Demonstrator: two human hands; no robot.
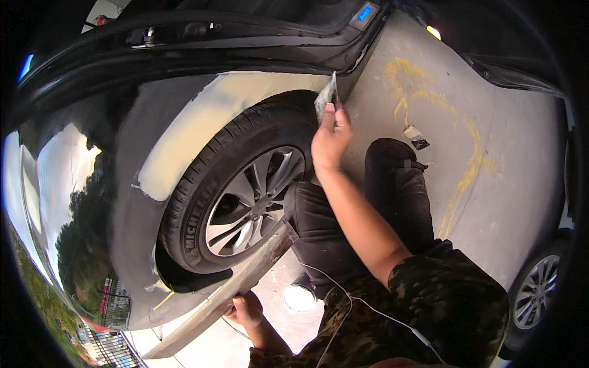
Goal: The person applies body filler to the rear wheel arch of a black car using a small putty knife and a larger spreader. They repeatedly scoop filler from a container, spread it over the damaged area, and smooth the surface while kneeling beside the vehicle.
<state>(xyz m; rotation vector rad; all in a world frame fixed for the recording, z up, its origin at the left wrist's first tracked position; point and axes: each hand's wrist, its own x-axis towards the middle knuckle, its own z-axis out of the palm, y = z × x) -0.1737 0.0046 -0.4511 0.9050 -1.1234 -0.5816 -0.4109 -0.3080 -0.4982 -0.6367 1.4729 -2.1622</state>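
My right hand [330, 138] is raised beside the top of a wheel, closed on a thin flat putty spreader [327, 98] smeared with grey. The spreader's tip stands near the end of a beige filler patch [202, 119] along the dark car's wheel arch. Whether it touches the panel, I cannot tell. Lower down, my left hand [246, 308] grips the edge of a long, worn flat board [211, 313], which slants up toward my knee in front of the tyre [196, 196].
A round can [299, 295] with a bright white top stands by my leg. On the concrete floor lies a small beige-and-black piece [416, 136] near yellow markings [472, 159]. The car's doorway [257, 52] is above; another car's wheel [537, 291] is at right. White cable [392, 319] crosses my body.
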